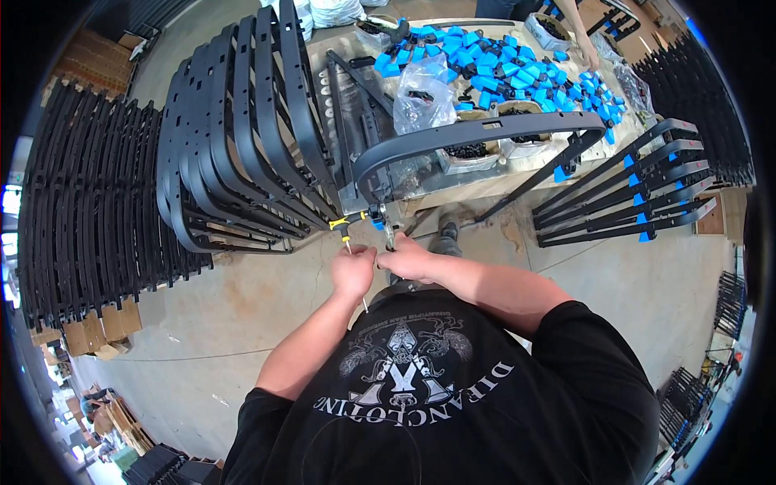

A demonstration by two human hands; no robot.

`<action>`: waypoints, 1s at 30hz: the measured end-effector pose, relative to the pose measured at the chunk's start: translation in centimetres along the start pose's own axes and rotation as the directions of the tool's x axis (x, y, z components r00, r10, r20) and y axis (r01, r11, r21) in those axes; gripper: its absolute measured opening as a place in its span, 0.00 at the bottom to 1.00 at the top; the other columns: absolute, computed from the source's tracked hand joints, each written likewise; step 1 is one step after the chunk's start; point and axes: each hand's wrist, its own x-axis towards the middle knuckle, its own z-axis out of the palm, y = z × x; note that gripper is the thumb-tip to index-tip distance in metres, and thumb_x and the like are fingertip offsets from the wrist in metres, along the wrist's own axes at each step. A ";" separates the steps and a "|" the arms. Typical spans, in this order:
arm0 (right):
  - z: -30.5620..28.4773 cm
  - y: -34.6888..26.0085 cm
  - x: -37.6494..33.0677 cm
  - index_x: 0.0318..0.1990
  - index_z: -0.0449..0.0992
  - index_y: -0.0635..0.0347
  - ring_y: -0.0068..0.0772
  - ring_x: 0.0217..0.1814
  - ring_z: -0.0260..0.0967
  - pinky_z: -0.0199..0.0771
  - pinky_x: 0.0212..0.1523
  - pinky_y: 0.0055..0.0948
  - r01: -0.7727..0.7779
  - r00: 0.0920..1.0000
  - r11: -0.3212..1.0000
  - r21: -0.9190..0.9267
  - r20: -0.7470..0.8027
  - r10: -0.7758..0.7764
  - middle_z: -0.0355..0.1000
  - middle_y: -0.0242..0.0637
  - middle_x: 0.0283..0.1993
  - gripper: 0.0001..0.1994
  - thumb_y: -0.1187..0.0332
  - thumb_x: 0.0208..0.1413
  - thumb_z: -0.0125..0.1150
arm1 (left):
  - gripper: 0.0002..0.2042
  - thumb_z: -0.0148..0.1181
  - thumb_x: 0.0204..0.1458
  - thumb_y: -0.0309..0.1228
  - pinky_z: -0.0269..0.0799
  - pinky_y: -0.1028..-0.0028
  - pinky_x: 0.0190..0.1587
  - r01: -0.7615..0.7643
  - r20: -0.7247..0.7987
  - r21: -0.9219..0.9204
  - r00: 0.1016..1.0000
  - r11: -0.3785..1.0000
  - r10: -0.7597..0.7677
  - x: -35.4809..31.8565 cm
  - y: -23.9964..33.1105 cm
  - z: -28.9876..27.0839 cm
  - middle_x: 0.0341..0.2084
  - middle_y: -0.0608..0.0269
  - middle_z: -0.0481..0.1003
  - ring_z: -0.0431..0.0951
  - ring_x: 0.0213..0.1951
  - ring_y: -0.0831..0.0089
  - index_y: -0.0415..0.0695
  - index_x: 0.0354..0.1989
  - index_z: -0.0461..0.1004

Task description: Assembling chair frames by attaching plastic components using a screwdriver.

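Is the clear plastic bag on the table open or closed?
Cannot tell. The clear plastic bag stands crumpled on the table, and its top is too scrunched to show an opening.

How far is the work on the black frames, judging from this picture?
Done: four black frames with blue end caps lean at the right. In hand: one curved black frame, with a blue cap already on its right leg; the left hand grips a yellow-handled tool and the right hand works at the frame's lower end. Left: many frames without caps stand at the left, and loose blue caps cover the table.
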 end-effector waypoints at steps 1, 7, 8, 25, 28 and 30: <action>0.3 -0.2 0.0 0.63 0.57 0.81 0.51 0.63 0.71 0.71 0.59 0.36 0.000 0.999 1.000 0.008 -0.035 0.001 0.69 0.63 0.59 0.43 0.56 0.48 0.68 | 0.18 0.69 0.49 0.39 0.77 0.65 0.40 -0.038 -0.112 -0.032 0.993 0.999 0.035 -0.9 1.3 0.1 0.26 0.52 0.82 0.84 0.33 0.60 0.37 0.41 0.80; 0.8 -1.6 -1.0 0.64 0.57 0.80 0.46 0.61 0.71 0.73 0.56 0.37 -0.027 0.994 0.999 -0.018 -0.102 0.026 0.69 0.61 0.59 0.42 0.57 0.49 0.67 | 0.14 0.67 0.49 0.39 0.77 0.62 0.39 -0.187 -0.274 -0.017 0.946 0.982 0.175 3.9 -3.7 3.4 0.27 0.54 0.82 0.83 0.31 0.59 0.40 0.35 0.78; 1.0 -0.9 -0.6 0.65 0.58 0.76 0.44 0.56 0.74 0.75 0.52 0.37 -0.027 0.992 0.998 -0.050 -0.123 0.021 0.72 0.58 0.55 0.40 0.57 0.51 0.67 | 0.14 0.67 0.49 0.39 0.77 0.62 0.39 -0.193 -0.271 -0.016 0.945 0.981 0.182 4.3 -4.0 3.6 0.27 0.54 0.82 0.83 0.31 0.59 0.40 0.35 0.78; -11.7 13.1 -4.7 0.55 0.71 0.61 0.24 0.33 0.71 0.72 0.29 0.25 0.219 0.917 0.711 0.668 -0.389 0.083 0.69 0.30 0.34 0.14 0.70 0.63 0.57 | 0.13 0.68 0.55 0.39 0.57 0.73 0.17 -0.147 -0.356 -0.491 0.934 0.859 -0.043 4.1 -3.0 -2.5 0.17 0.72 0.64 0.62 0.16 0.80 0.47 0.30 0.71; -15.0 16.0 -7.7 0.55 0.72 0.68 0.25 0.28 0.69 0.71 0.28 0.28 0.201 0.893 0.763 0.615 -0.435 0.115 0.72 0.33 0.31 0.19 0.66 0.60 0.61 | 0.08 0.60 0.62 0.34 0.61 0.77 0.20 -0.066 -0.094 -0.386 0.995 0.920 0.032 -0.6 -0.6 -2.1 0.24 0.69 0.71 0.66 0.20 0.82 0.41 0.40 0.74; -16.1 15.8 -9.8 0.59 0.71 0.70 0.28 0.33 0.72 0.74 0.36 0.30 0.105 0.866 0.932 0.346 -0.493 0.085 0.74 0.38 0.35 0.26 0.59 0.59 0.64 | 0.09 0.55 0.65 0.30 0.63 0.80 0.21 -0.264 -0.021 -0.407 0.960 0.875 0.280 -4.2 1.9 0.4 0.27 0.69 0.74 0.66 0.21 0.84 0.38 0.46 0.75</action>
